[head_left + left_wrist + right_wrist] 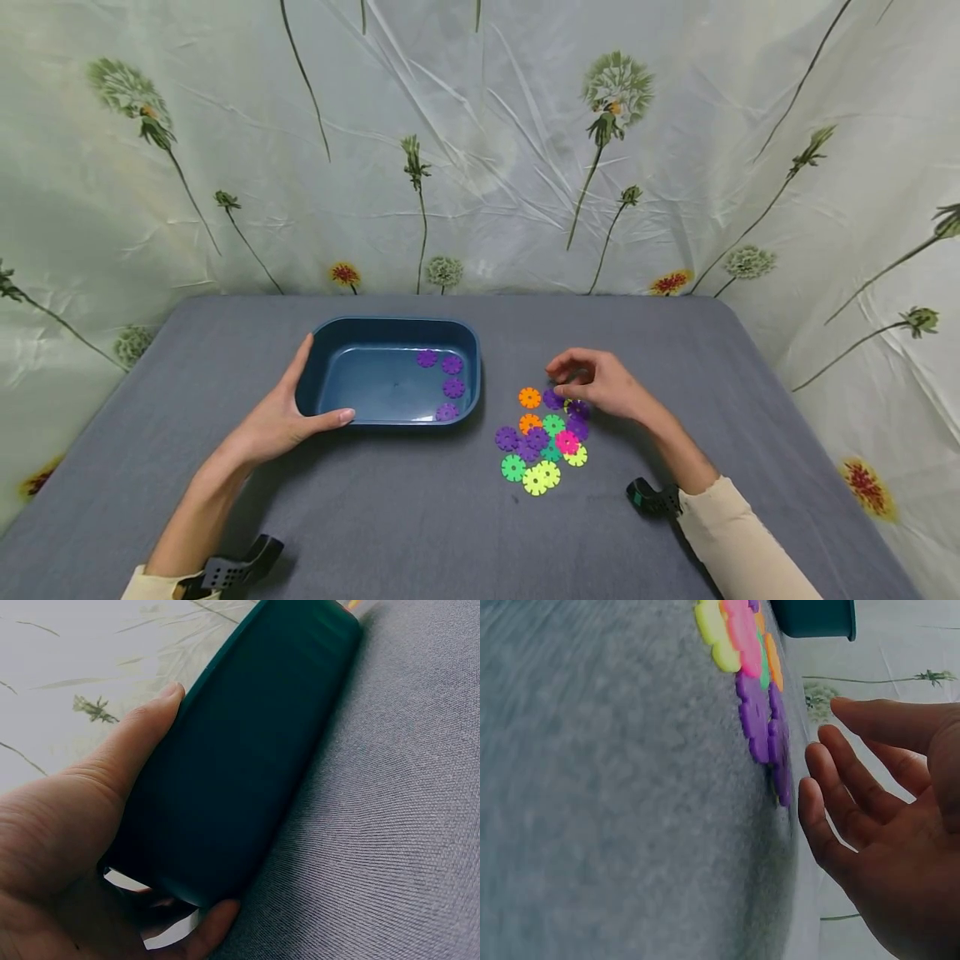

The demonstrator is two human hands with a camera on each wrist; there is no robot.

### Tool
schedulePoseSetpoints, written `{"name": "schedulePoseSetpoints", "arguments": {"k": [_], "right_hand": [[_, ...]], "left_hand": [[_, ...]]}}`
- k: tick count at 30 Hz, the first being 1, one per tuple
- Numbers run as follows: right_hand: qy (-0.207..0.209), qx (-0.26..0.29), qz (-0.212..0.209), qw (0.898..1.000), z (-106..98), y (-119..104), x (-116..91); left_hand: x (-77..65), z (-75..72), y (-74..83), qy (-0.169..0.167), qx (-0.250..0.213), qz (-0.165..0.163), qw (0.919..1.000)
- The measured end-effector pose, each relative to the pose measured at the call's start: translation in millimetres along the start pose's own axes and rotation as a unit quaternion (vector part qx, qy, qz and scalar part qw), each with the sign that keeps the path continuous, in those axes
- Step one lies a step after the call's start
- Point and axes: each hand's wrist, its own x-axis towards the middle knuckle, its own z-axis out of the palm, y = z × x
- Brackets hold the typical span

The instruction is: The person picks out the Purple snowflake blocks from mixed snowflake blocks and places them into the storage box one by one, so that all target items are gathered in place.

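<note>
My left hand (273, 423) grips the left end of a dark blue plastic tub (397, 330), its thumb on the front rim. In the left wrist view the thumb lies against the tub's side (240, 750). Several purple notched discs (453, 388) lie inside the tub at its right end. My right hand (606, 385) hovers at the far right of a loose cluster of discs, fingers loosely bent. The right wrist view shows nothing between those fingers, with purple discs (755, 720) just beyond. Orange (529, 397), green (513, 467), pink (567, 442) and yellow discs (536, 481) overlap there.
A grey cloth (420, 525) covers the table. Behind it hangs a pale curtain (510, 167) printed with dandelions. Each wrist wears a black strap device, one at the left (232, 571) and one at the right (652, 498).
</note>
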Motion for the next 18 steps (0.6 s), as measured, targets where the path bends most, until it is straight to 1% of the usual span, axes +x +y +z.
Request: {"name": "schedulePoseSetpoints", "arguments": {"k": [9, 14, 18], "right_hand": [[-0.054, -0.025, 0.007, 0.998, 0.0, 1.8, -1.0], [-0.069, -0.051, 0.018, 0.996, 1.4, -0.3, -0.8], [-0.068, -0.074, 0.026, 0.995, 3.3, -1.2, -0.4]], "left_hand": [[-0.8, 0.1, -0.2, 0.002, 0.002, -0.002, 1.0], [0.3, 0.5, -1.1, 0.004, -0.001, 0.001, 1.0], [0.9, 0.8, -1.9, 0.004, -0.004, 0.003, 1.0]]}}
